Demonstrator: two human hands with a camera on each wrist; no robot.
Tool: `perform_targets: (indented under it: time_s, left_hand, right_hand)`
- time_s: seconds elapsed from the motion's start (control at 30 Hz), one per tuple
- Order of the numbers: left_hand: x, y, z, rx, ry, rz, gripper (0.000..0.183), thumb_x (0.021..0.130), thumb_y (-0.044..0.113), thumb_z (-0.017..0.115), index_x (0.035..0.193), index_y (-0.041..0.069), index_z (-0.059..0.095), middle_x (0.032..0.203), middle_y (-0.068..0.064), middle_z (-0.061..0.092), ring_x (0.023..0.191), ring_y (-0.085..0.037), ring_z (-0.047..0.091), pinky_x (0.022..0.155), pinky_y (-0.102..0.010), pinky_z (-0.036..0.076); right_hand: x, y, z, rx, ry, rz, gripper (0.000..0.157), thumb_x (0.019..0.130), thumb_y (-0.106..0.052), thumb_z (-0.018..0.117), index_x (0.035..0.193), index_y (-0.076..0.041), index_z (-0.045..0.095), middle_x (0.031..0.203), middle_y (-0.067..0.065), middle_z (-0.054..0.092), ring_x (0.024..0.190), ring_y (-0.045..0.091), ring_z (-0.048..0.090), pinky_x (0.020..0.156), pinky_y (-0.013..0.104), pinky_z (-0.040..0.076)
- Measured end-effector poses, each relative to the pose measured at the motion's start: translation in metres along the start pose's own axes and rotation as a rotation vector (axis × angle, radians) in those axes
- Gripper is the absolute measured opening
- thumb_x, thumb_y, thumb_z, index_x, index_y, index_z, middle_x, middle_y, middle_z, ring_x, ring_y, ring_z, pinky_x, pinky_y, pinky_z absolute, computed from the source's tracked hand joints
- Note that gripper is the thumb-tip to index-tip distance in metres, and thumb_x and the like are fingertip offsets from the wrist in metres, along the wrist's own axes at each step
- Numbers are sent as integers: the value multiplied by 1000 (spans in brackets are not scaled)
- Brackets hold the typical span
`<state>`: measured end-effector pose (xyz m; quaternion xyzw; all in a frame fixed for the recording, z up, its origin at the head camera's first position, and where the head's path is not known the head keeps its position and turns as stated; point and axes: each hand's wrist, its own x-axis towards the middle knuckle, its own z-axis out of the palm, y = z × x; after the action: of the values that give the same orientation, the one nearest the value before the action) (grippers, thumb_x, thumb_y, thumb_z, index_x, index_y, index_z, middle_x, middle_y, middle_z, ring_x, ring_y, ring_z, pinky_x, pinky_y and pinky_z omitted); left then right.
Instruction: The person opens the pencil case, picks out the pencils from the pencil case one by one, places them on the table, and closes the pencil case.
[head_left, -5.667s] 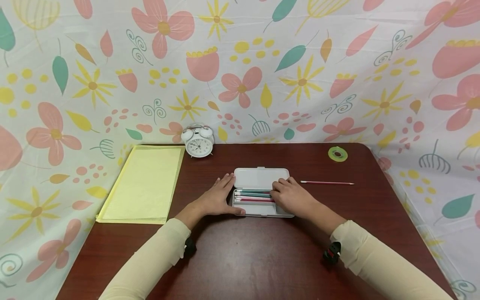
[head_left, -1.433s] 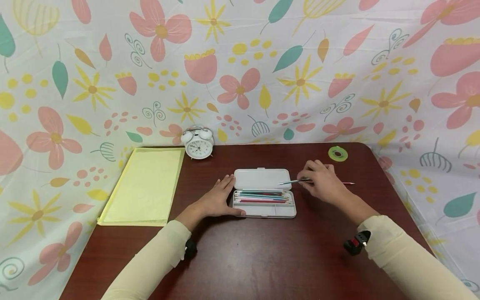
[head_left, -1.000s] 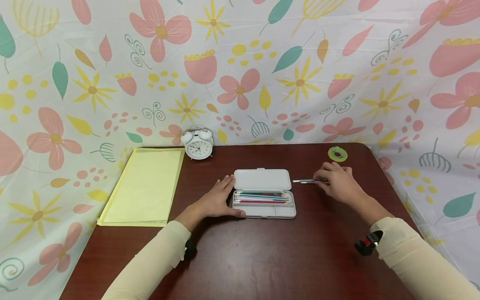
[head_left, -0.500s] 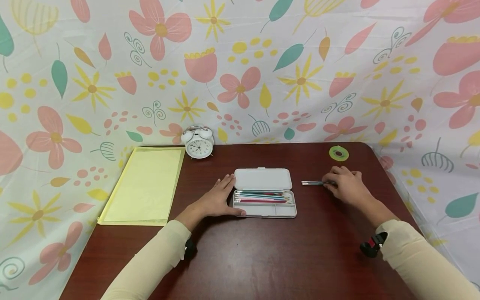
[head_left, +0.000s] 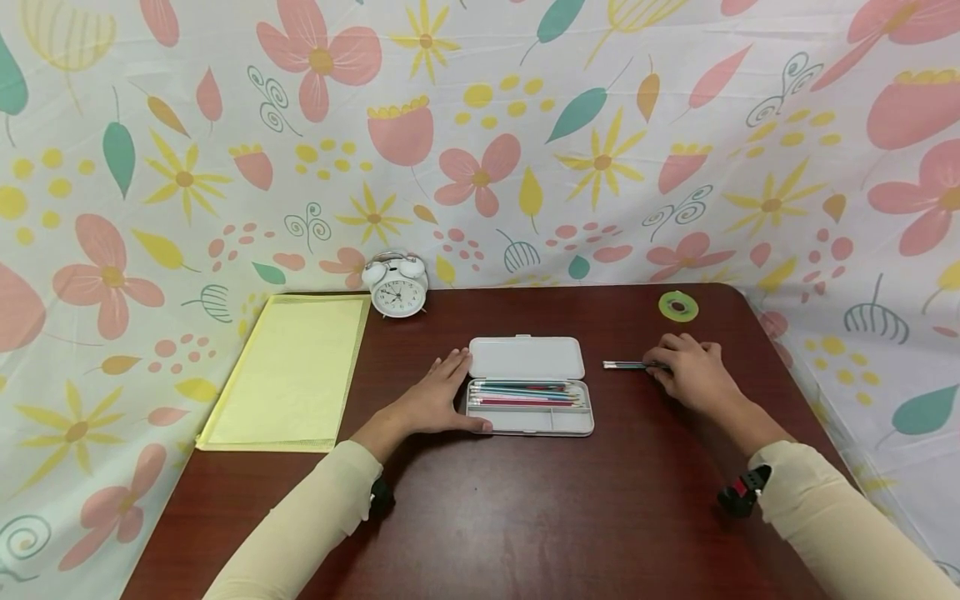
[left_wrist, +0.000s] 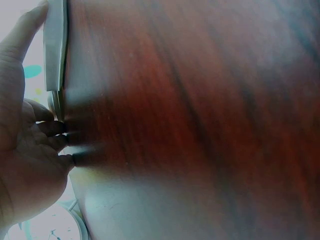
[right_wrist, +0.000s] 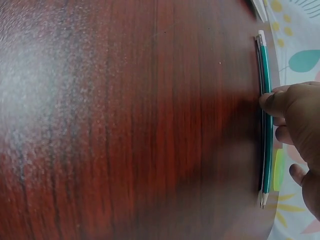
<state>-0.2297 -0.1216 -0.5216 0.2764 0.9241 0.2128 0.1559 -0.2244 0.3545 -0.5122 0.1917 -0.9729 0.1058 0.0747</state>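
Note:
An open white pencil case lies mid-table with several pencils in its rear compartment and its lid folded back. My left hand rests against the case's left side, fingers spread, thumb along the front corner. Right of the case, my right hand pinches a green pencil between thumb and fingers, low at the table. A second pencil runs close alongside it, eraser ends both pointing toward the case. In the head view my hand covers most of both pencils.
A white alarm clock stands at the back edge. To the left lies a yellow zip folder. Behind my right hand is a green disc with a centre hole, like a tape roll. A flowered cloth hangs behind the table.
My right hand has moved from the case to the right, bringing a green pencil down beside the pencil lying there. In the last half second it barely moves. My left hand stays put.

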Motion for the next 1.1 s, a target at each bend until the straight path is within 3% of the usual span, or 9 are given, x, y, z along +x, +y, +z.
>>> perform_targets:
  time_s: [0.57, 1.1]
  left_hand:
    - [-1, 0, 0, -10, 6, 13, 133, 87, 72, 83, 176, 1, 14, 187, -17, 11, 176, -33, 7, 143, -53, 8]
    - [0, -1, 0, -15, 7, 23, 135, 86, 73, 83, 176, 0, 14, 187, -18, 11, 176, -34, 8, 143, -54, 9]
  right_hand:
    - [2, -3, 3, -23, 17, -4, 20, 101, -8, 77, 120, -11, 82, 114, 11, 68, 111, 41, 62, 88, 75, 45]
    - [5, -1, 6, -16, 65, -25, 20, 99, -3, 78, 115, -14, 83, 109, 10, 70, 106, 40, 63, 82, 72, 46]
